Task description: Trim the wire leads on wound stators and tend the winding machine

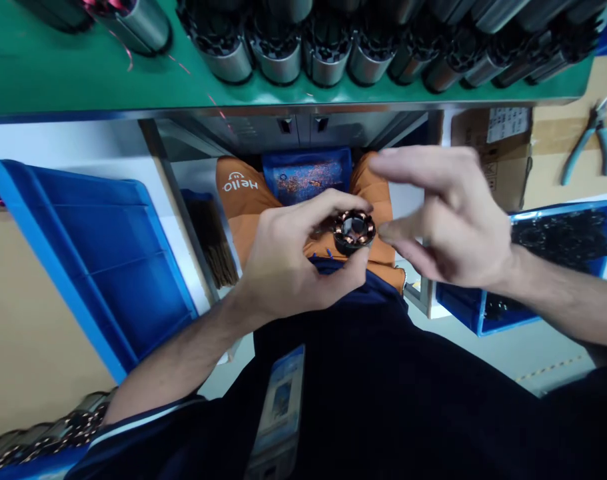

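My left hand (303,257) grips a small round motor stator (354,230) between thumb and fingers, above my lap. Copper windings ring its open end, which faces up toward me, and its outer rim is black. To the right of the stator is my right hand (448,217), slightly blurred. Its index finger is stretched out and its thumb is apart from it, with nothing visible between them. The fingertips are close to the stator, but I cannot tell whether one touches it.
On the green bench (108,87) stand several metal cylinders (328,57) in rows. A blue bin (308,177) with copper scraps sits by my knees. An empty-looking blue tray (98,247) leans at left. Pliers (590,140) lie on a carton (543,180), near a bin of black parts (563,240).
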### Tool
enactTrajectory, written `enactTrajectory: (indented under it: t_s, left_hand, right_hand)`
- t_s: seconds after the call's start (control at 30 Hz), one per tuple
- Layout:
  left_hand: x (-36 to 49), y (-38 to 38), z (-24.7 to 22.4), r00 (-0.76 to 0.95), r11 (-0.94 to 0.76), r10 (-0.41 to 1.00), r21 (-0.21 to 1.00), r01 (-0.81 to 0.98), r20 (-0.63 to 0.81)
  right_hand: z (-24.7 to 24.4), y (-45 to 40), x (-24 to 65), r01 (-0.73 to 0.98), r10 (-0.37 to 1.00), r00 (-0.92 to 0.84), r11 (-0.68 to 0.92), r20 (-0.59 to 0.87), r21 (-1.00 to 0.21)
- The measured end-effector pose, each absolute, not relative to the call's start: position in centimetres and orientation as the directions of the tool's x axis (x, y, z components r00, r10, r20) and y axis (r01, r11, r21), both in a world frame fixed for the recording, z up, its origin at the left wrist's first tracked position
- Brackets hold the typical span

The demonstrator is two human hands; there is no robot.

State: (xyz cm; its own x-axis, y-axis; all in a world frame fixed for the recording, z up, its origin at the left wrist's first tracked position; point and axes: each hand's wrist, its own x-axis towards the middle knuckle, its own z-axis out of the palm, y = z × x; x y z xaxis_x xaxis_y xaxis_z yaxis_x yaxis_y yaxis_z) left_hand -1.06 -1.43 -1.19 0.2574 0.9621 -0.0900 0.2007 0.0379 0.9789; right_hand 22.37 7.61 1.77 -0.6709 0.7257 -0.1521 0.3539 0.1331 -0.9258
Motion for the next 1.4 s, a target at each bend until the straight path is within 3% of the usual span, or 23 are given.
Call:
enactTrajectory:
  t_s: [0.07,0.13,0.2,0.27,0.33,0.43,0.53,0.63,0.7,0.77,0.87,0.97,1.03,1.13,1.2,1.27,1.33,1.4]
  left_hand:
    - [-1.8,-1.0,-0.8,0.393,0.150,0.903,0.984,0.096,-0.176]
    - [-2.4,-0.8,-0.4,0.382,0.109,0.911,0.984,0.141,-0.156]
    - [-2.6,-0.9,0.0,0.289,-0.026,0.956,0.968,0.251,-0.050]
    - [-2.5,-1.1,0.4,0.269,-0.169,0.959,0.935,0.313,0.084]
    - [-2.2,-1.3,0.7,0.282,-0.292,0.940,0.886,0.361,0.194]
    - [-1.8,-1.6,0.8,0.279,-0.395,0.912,0.824,0.407,0.300]
    - [-1.7,-1.6,0.5,0.274,-0.380,0.918,0.838,0.392,0.288]
    - [-1.8,-1.3,0.3,0.330,-0.399,0.908,0.769,0.500,0.257]
    - [-1.8,-1.0,0.2,0.352,-0.373,0.915,0.746,0.552,0.197]
    - [-2.0,-0.7,0.1,0.359,-0.276,0.929,0.812,0.514,0.088]
    - [-2.4,-0.5,0.0,0.331,-0.215,0.942,0.865,0.453,0.060]
    - [-2.5,-0.5,0.0,0.279,-0.351,0.930,0.807,0.475,0.240]
    - [-2.2,-0.6,0.1,0.276,-0.427,0.903,0.759,0.490,0.330]
    - [-1.3,-0.7,0.3,0.236,-0.471,0.881,0.709,0.525,0.411]
    - [-0.9,-0.6,0.5,0.193,-0.467,0.879,0.710,0.528,0.435]
    - [-0.7,-0.5,0.6,0.232,-0.472,0.879,0.703,0.532,0.415]
    - [-0.9,-0.3,0.4,0.291,-0.420,0.906,0.736,0.532,0.306]
    - [-1.2,0.0,0.1,0.303,-0.257,0.946,0.835,0.487,0.115]
  right_hand:
    - [2.3,9.0,23.0,0.305,0.632,-0.774,0.325,-0.034,-0.895]
    - [2.5,9.8,23.7,0.273,0.579,-0.815,0.366,-0.012,-0.890]
    - [2.3,9.9,24.1,0.284,0.593,-0.796,0.185,-0.123,-0.941]
    - [1.8,9.3,24.1,0.302,0.507,-0.788,-0.175,-0.349,-0.937]
    - [1.2,8.6,23.7,0.320,0.361,-0.777,-0.479,-0.516,-0.817]
    - [0.5,7.9,23.1,0.351,0.191,-0.781,-0.653,-0.594,-0.671]
    - [0.7,7.8,22.9,0.375,0.177,-0.819,-0.555,-0.545,-0.743]
    - [1.7,8.0,22.9,0.406,0.381,-0.826,-0.108,-0.415,-0.907]
    - [2.7,8.2,22.9,0.446,0.482,-0.810,0.138,-0.333,-0.884]
    - [3.6,8.8,23.1,0.459,0.526,-0.800,0.226,-0.289,-0.859]
    - [4.4,10.1,23.5,0.421,0.564,-0.791,0.218,-0.239,-0.881]
    - [3.8,11.0,24.0,0.391,0.550,-0.744,-0.105,-0.381,-0.915]
    - [2.5,10.9,24.2,0.410,0.409,-0.729,-0.382,-0.549,-0.829]
    - [0.7,10.2,24.1,0.477,0.163,-0.747,-0.543,-0.644,-0.691]
    - [0.4,9.8,23.9,0.478,0.139,-0.772,-0.517,-0.620,-0.710]
    - [1.0,9.5,23.5,0.468,0.261,-0.774,-0.377,-0.576,-0.800]
    - [2.3,9.3,23.2,0.489,0.413,-0.762,-0.139,-0.499,-0.861]
    - [3.7,9.3,23.2,0.521,0.485,-0.756,0.040,-0.440,-0.853]
